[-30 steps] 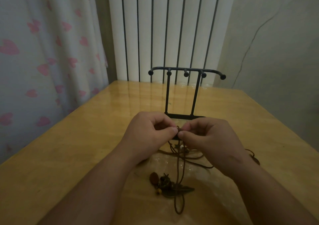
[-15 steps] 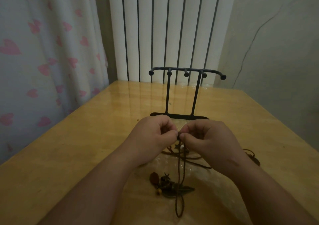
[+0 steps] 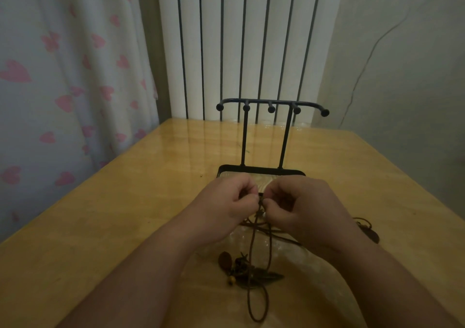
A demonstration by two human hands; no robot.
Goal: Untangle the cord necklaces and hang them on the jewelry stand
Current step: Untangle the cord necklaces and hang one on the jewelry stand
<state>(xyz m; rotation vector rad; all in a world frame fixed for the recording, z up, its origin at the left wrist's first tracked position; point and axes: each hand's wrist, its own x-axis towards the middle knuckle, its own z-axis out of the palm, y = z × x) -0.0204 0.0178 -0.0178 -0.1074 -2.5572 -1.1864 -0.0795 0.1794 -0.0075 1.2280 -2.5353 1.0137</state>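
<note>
Left hand point(image 3: 226, 209) and right hand point(image 3: 307, 209) pinch tangled brown cord necklaces point(image 3: 254, 257) above the glossy wooden worktop point(image 3: 125, 227), just before the empty black metal jewelry stand point(image 3: 271, 136).

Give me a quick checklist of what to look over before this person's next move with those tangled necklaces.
1. Grip on the cords: ok. The left hand and right hand both pinch the cord necklaces at one spot.
2. Knot loosened: cannot tell, the fingers hide it.
3. Cords separated: not ok. Strands cross below the hands, and the pendants lie bunched on the table.
4. Upright jewelry stand: ok, it stands just beyond the hands.
5. Free pegs: ok, nothing hangs on them.
</note>
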